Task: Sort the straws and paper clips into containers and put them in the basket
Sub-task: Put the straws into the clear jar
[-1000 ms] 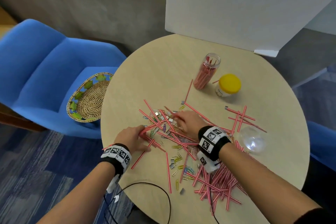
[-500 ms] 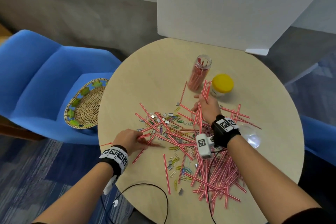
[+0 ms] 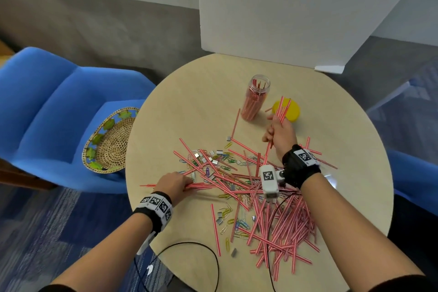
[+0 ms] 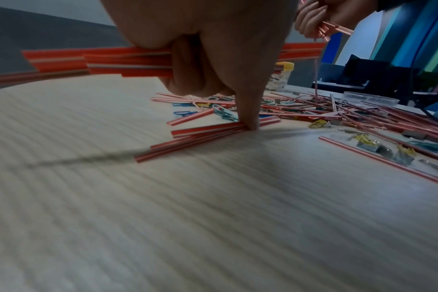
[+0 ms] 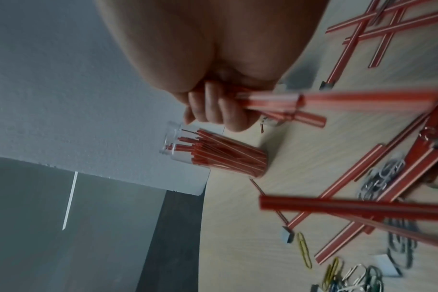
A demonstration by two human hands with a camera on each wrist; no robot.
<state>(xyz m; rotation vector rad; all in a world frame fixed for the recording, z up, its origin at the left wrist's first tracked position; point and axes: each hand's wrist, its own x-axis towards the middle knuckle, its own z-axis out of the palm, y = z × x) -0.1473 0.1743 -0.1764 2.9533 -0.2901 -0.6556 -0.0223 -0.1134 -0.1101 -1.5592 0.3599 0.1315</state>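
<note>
Right of centre in the head view: right hand (image 3: 280, 134) raised above round table (image 3: 189, 106), fingers clenched around a small bundle of straws (image 3: 281, 109) whose tips stand in front of yellow-lidded jar (image 3: 292, 111). Just left of that jar: clear jar (image 3: 256, 99), upright, open-topped, partly filled with red straws. Lower left of centre: left hand (image 3: 175, 185) low on the table, fingers curled around a few straws (image 4: 128, 61), one fingertip (image 4: 249, 123) pressing down on more straws lying flat on the wood. Across the middle and lower right of the frame: loose straws (image 3: 284, 227) mixed with coloured paper clips (image 3: 227, 213). Left edge of the table: woven basket (image 3: 111, 142) resting on blue chair (image 3: 47, 106), holding nothing visible. Lower centre: black cable (image 3: 189, 244) looping over the table edge.
</note>
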